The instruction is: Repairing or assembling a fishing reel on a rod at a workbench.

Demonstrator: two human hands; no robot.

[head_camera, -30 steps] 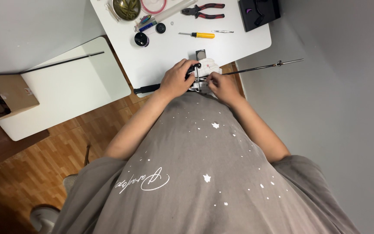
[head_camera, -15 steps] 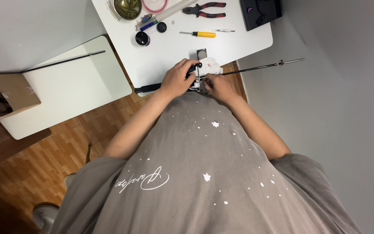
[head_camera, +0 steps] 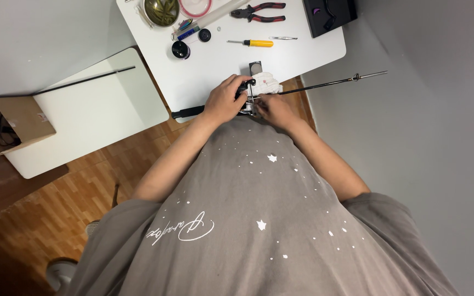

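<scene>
My left hand grips a black fishing reel mounted on a thin dark fishing rod that lies across the near edge of the white table and sticks out to the right. My right hand pinches a small part at the reel, right beside the left hand. A white cloth lies just behind the reel. What the right fingers hold is too small to tell.
On the table lie a yellow screwdriver, red-handled pliers, a bowl, a pink ring, black caps and a black box. A lower white table carries another rod and a cardboard box. Grey wall at the right.
</scene>
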